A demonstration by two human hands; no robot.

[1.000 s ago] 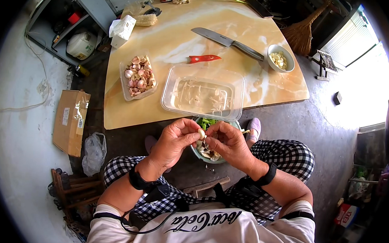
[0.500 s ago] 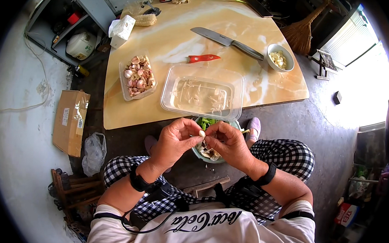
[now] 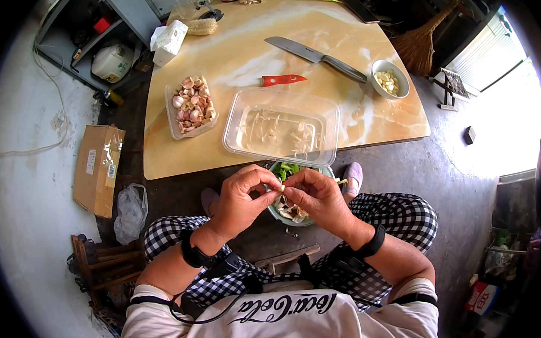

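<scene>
Both hands meet above a green bowl (image 3: 292,213) of peelings just off the table's (image 3: 239,53) near edge. The left hand (image 3: 240,198) and right hand (image 3: 319,196) pinch one small pale garlic clove (image 3: 281,187) between their fingertips.

Two clear tubs (image 3: 191,107) (image 3: 281,127), two bowls (image 3: 390,80) (image 3: 292,215), one knife (image 3: 316,57).

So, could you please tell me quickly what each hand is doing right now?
Left hand: closed, pinching a small garlic clove at the fingertips.
Right hand: closed, fingertips on the same clove.
</scene>
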